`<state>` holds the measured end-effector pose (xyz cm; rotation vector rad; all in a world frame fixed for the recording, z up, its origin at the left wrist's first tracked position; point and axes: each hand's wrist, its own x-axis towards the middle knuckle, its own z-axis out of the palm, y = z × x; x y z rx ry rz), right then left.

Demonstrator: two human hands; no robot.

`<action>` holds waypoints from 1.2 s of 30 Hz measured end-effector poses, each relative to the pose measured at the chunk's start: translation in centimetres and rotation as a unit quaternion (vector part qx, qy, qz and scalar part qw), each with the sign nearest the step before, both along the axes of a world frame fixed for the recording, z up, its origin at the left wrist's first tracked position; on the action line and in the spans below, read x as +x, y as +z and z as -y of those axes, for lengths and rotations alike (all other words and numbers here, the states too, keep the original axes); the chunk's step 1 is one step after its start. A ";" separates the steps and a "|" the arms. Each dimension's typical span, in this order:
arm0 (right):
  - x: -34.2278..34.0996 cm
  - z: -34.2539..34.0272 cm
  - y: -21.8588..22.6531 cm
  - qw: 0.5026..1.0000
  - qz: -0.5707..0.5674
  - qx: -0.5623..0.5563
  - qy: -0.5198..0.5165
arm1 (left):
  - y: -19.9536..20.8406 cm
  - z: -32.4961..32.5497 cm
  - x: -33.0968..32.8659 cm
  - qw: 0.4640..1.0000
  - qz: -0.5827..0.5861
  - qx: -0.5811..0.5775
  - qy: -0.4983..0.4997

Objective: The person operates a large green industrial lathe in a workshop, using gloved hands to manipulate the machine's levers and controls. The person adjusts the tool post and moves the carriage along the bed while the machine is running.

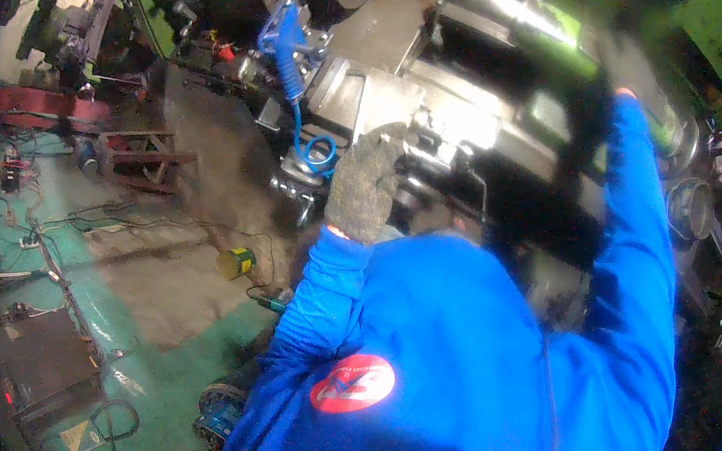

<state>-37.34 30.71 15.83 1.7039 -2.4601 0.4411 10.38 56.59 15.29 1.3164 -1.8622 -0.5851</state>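
My left hand, in a dark grey work glove, is closed at the near side of a lathe's carriage. Its fingers curl in beside the bright metal tool post, and whatever they grip is hidden. The right arm reaches far forward over the green machine's right part. At the end of its blue sleeve my right hand is smeared, so its fingers cannot be made out. A blue air gun with a coiled blue hose hangs just beyond the left hand.
A yellow can lies on the green-painted floor to the left. Cables trail across that floor near a dark box. A blue power tool is by my left side. A reddish metal frame stands farther off.
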 end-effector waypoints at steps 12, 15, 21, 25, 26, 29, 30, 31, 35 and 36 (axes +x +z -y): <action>23.2 -21.9 -2.5 0.876 0.400 -0.063 0.262 | -2.4 0.5 9.1 0.998 -0.020 0.043 -0.040; 29.8 -24.4 1.2 0.761 0.585 0.126 0.252 | -2.6 1.6 8.6 0.993 -0.059 0.087 -0.046; 30.2 -23.5 1.6 0.740 0.554 0.239 0.299 | -0.5 2.4 5.4 0.925 -0.304 0.223 -0.035; 29.2 -22.8 1.4 0.714 0.575 0.283 0.280 | 0.5 2.7 4.4 0.963 -0.228 0.137 -0.053; 28.7 -22.6 1.1 0.704 0.585 0.293 0.277 | 0.6 2.8 4.0 0.957 -0.243 0.148 -0.052; 27.8 -21.8 1.1 0.722 0.476 0.190 0.465 | 1.6 2.7 3.2 0.926 -0.300 0.228 -0.019; 27.5 -21.8 0.8 0.730 0.427 0.144 0.513 | 1.4 2.5 3.0 0.919 -0.312 0.242 -0.003; 27.3 -21.7 0.5 0.737 0.376 0.091 0.555 | 1.3 2.3 2.7 0.911 -0.324 0.256 0.013; 26.3 -20.7 -0.4 0.730 0.301 -0.028 0.613 | -0.1 2.0 1.9 0.948 -0.244 0.195 0.054; 26.0 -20.4 -0.6 0.714 0.319 -0.032 0.623 | 0.0 2.1 2.0 0.945 -0.235 0.222 0.045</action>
